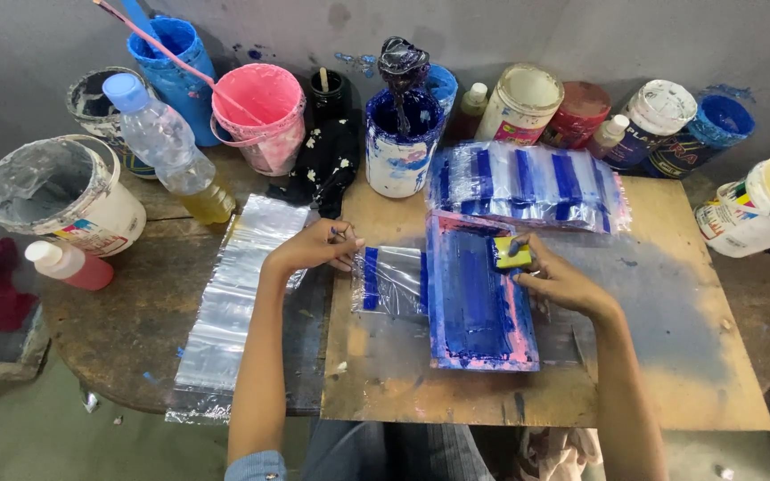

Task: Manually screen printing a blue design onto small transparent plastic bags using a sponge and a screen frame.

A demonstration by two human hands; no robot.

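Two hands at work: I see both over the wooden surface (pixel 670 356).
Printed stack: finished blue-striped plastic bags (pixel 528 185) lie just beyond the right hand, so I judge a good batch done.
Blank stack: clear plastic bags (pixel 233 294) lie just left of the left hand, many left.
Screen frame (pixel 479 303): blue-inked, under the right hand.
Current bag (pixel 389 281): partly under the frame, one blue stripe showing.
Left hand (pixel 314 248): grip pinching the bag's edge.
Right hand (pixel 559 283): grip clenched on a yellow sponge (pixel 513 254).
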